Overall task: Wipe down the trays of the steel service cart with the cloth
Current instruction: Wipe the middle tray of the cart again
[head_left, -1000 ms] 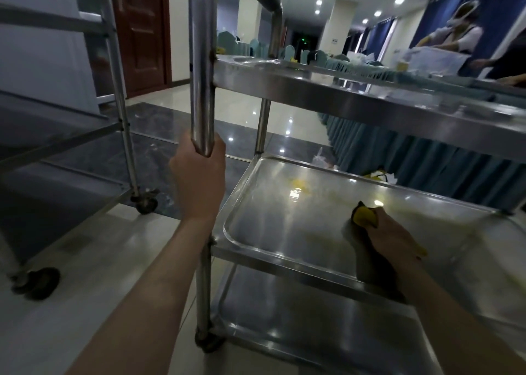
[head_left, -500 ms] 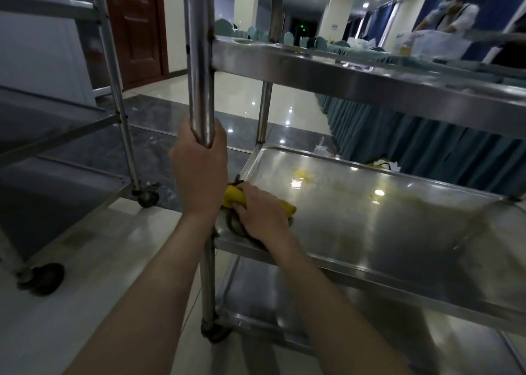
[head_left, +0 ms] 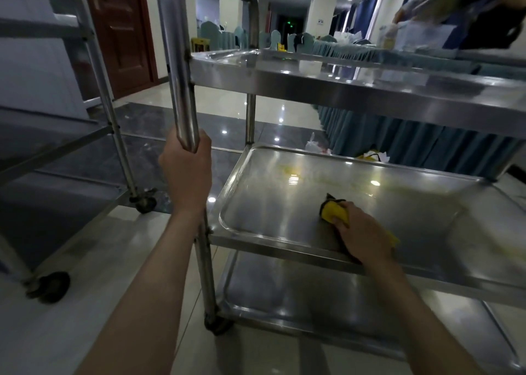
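A steel service cart stands in front of me with three trays. My left hand grips the cart's upright post at its near left corner. On the middle tray my right hand presses a folded yellow cloth with a dark edge against the steel, near the tray's front rim. A yellowish smear lies toward the tray's far left. The top tray spans above, and the bottom tray lies below.
A second steel cart on castors stands to the left. Tables with teal skirts run behind the cart, with litter on the floor beside them. A person works at the upper right. A brown door is at back left.
My right hand has swept the cloth from the middle tray's near left corner to the right, toward the tray's middle. My left hand stays on the post.
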